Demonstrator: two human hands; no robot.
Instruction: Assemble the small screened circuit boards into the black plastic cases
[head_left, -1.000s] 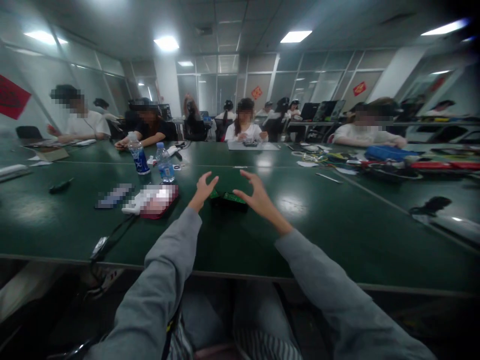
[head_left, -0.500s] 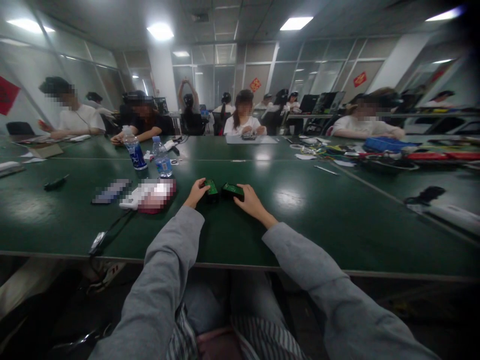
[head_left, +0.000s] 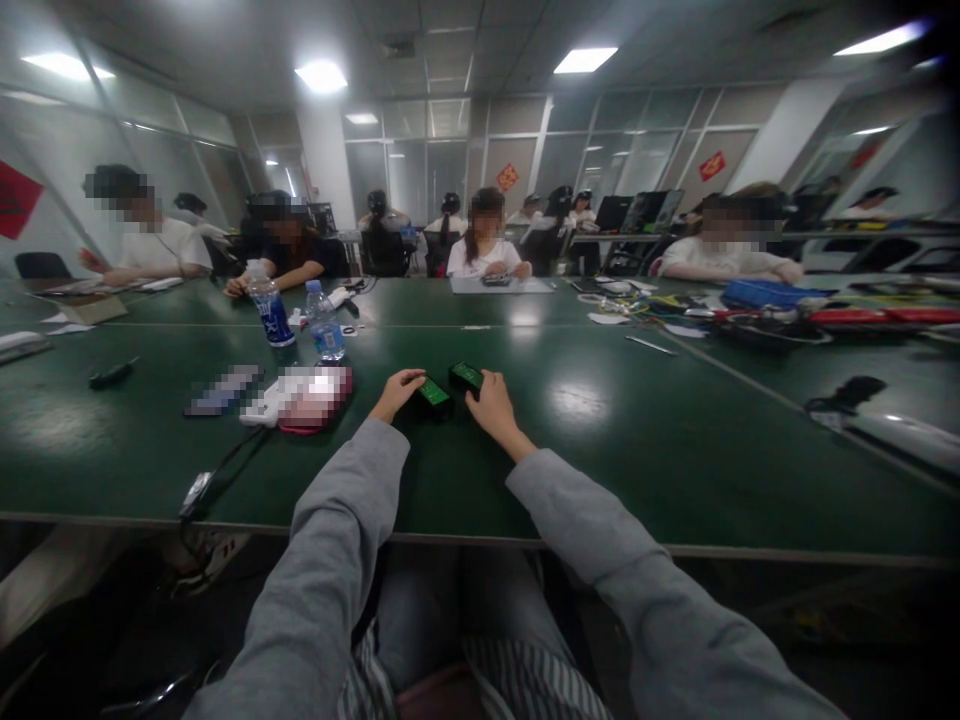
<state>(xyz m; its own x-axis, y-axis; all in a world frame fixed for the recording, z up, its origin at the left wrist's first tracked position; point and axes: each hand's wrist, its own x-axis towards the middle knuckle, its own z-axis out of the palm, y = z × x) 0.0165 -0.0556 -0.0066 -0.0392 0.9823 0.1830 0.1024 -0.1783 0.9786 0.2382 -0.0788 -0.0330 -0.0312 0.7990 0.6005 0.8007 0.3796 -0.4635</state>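
Note:
In the head view, my left hand (head_left: 397, 393) is closed on the left edge of a black box with a green circuit board (head_left: 433, 391) on its top. My right hand (head_left: 496, 408) grips a similar black box with a green board (head_left: 466, 376), its fingers along the right side. Both boxes are low over the green table (head_left: 442, 480), tilted at an angle, with a small gap between them. Whether they rest on the tabletop I cannot tell. The fine parts on the boards are too small to make out.
Two water bottles, a blue-labelled one (head_left: 271, 305) and a clear one (head_left: 324, 322), stand at the left. Nearer are a blurred phone-like slab (head_left: 223, 390) and a cable (head_left: 225, 460). Cables and a blue bundle (head_left: 772, 294) lie at the far right. Several people sit across the table.
The left box has swung round and shifted slightly right and nearer. The right box has turned and moved a little away from me, my right hand with it. A person behind has lowered their arms.

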